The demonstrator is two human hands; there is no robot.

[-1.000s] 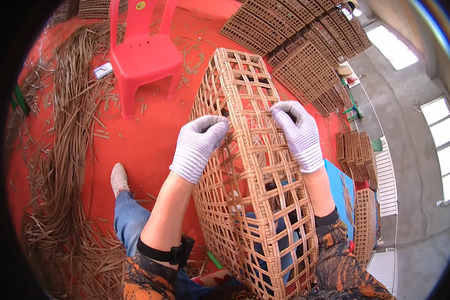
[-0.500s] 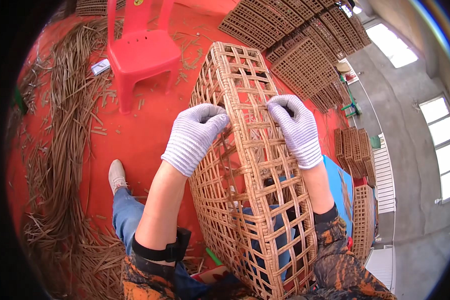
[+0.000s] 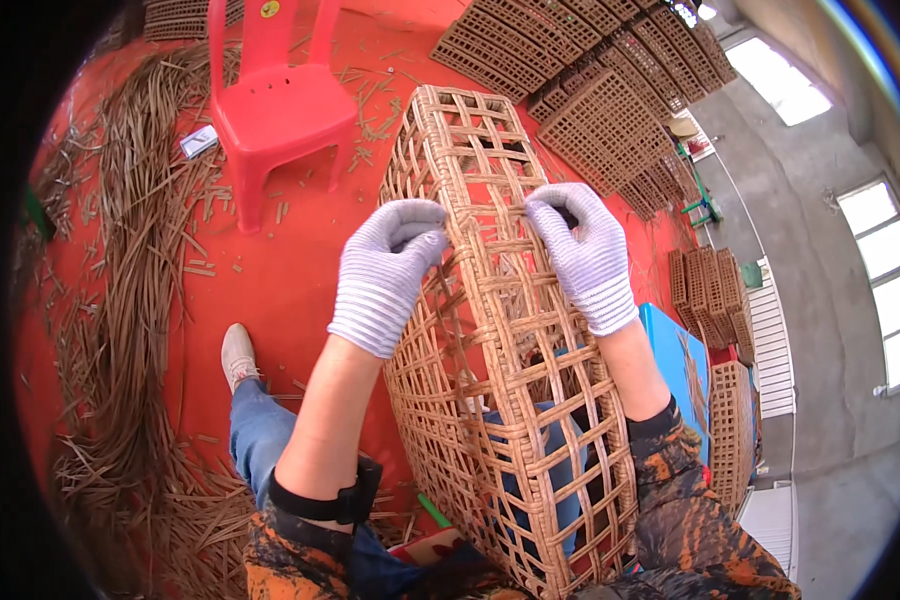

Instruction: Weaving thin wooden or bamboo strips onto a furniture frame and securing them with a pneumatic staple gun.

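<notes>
A tall box-shaped woven basket (image 3: 510, 340) of brown strips stands in front of me, its narrow open-lattice side turned up between my arms. Both hands wear pale knit gloves with white stripes. My left hand (image 3: 392, 265) is closed at the left edge of that side, index finger and thumb bent against the woven border. Opposite it, my right hand (image 3: 585, 250) is closed at the right edge, thumb and index finger on the weave. Whether a loose strip lies between the fingertips is too small to tell. My other fingers are curled and partly hidden.
A red plastic chair (image 3: 285, 110) stands at the upper left on the red floor covering. Long brown strips (image 3: 135, 270) lie heaped along the left. Stacked woven baskets (image 3: 610, 125) fill the upper right. A blue panel (image 3: 675, 370) is beside my right forearm.
My left index fingertip and thumb have come slightly apart. Both hands have shifted slightly along the basket's edges, and the view has moved a little. The basket stays in nearly the same place.
</notes>
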